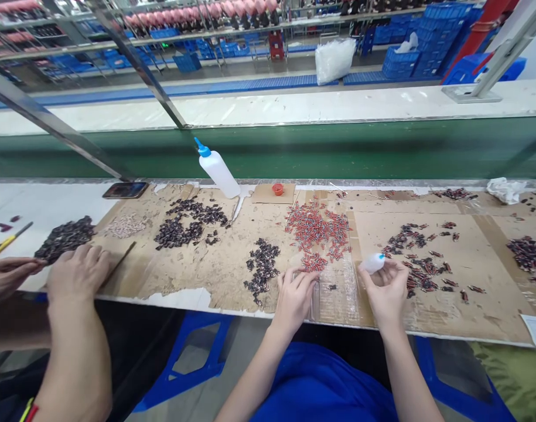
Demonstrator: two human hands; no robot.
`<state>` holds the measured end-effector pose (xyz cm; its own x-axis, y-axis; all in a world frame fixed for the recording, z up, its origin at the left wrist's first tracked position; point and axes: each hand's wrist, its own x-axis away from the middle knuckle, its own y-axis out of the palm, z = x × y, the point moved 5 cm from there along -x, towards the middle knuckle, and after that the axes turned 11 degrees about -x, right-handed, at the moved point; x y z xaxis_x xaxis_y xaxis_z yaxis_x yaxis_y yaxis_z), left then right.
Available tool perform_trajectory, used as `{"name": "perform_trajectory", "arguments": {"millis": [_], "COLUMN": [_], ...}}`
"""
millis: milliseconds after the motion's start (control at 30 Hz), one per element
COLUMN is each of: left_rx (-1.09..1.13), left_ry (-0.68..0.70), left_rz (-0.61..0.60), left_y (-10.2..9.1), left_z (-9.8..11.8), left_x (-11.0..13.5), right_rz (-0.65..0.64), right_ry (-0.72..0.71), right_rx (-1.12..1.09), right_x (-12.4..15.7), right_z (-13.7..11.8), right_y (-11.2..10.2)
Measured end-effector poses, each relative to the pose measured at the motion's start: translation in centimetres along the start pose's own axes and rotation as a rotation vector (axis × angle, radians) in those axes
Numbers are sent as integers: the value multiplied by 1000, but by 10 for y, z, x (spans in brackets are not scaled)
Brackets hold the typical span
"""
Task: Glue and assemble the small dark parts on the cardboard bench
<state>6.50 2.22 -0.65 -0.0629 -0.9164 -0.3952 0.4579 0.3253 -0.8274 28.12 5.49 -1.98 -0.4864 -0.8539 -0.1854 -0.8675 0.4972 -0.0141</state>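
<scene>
My left hand (pixel 295 293) rests on the cardboard mat (pixel 215 269) at the near edge of a heap of small red pieces (pixel 317 230), fingers curled down onto a few of them. My right hand (pixel 388 288) is closed around a small white squeeze bottle with a blue tip (pixel 373 262), which points left toward the red heap. A pile of dark pieces (pixel 262 268) lies just left of my left hand. More dark and red pieces (pixel 419 258) are scattered to the right of my right hand.
A co-worker's hands (pixel 77 271) rest on the bench at the left beside a dark pile (pixel 64 237) and a yellow tool (pixel 4 243). A large white bottle with a blue nozzle (pixel 217 170), a red cap (pixel 277 189) and a phone (pixel 125 190) lie at the back. A green conveyor (pixel 338 149) runs behind.
</scene>
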Motion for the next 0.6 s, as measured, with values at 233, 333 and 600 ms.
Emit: {"name": "perform_trajectory", "arguments": {"millis": [233, 333, 600], "left_rx": [-59, -17, 103], "left_ry": [111, 114, 173], "left_rz": [1, 69, 98], "left_y": [4, -1, -8], "left_z": [2, 6, 31], "left_x": [-4, -4, -2], "right_rz": [84, 131, -312], "right_ry": [-338, -442, 276], "right_rx": [106, 182, -139], "right_x": [18, 42, 63], "right_z": [-34, -54, -24], "right_y": [-8, -10, 29]}}
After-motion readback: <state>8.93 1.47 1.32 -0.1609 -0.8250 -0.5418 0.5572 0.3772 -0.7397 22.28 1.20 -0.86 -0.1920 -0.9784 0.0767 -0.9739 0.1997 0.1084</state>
